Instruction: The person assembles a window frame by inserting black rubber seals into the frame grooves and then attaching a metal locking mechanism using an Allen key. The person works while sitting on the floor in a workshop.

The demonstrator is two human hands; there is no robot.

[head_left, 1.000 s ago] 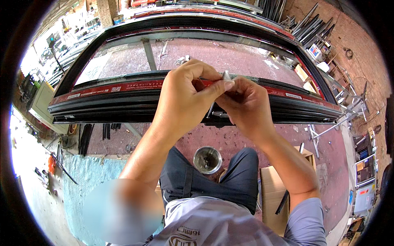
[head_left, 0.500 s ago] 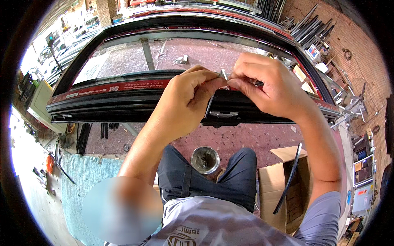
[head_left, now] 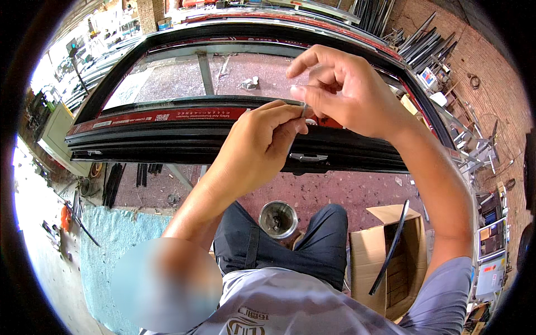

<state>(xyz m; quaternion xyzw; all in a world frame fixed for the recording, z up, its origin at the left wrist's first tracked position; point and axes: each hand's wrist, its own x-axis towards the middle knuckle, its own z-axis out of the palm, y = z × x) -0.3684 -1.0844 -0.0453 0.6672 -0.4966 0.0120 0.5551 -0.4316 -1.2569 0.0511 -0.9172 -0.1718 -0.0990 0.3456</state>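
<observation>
My left hand (head_left: 259,139) pinches a thin grey strip (head_left: 305,111) between thumb and fingers, above the near rail of a black frame (head_left: 184,140). Most of the strip is hidden by the fingers, so its exact kind cannot be told. Just up and to the right, my right hand (head_left: 352,92) is raised with thumb and forefinger apart, nothing visible between them. Red printed film (head_left: 201,114) runs along the frame's inner edge. A small silver latch-like fitting (head_left: 309,158) sits on the near rail, below the hands.
A metal bowl (head_left: 278,219) stands on the floor between my knees. On the right, a black strip (head_left: 389,248) leans across an open cardboard box (head_left: 365,262). A light blue mat (head_left: 103,251) lies at left. Dark profiles (head_left: 419,44) lean near the brick wall.
My right hand has let go of the strip's upper end, lifted up and to the left, and its fingers have spread. The left hand keeps its pinch, slightly lower.
</observation>
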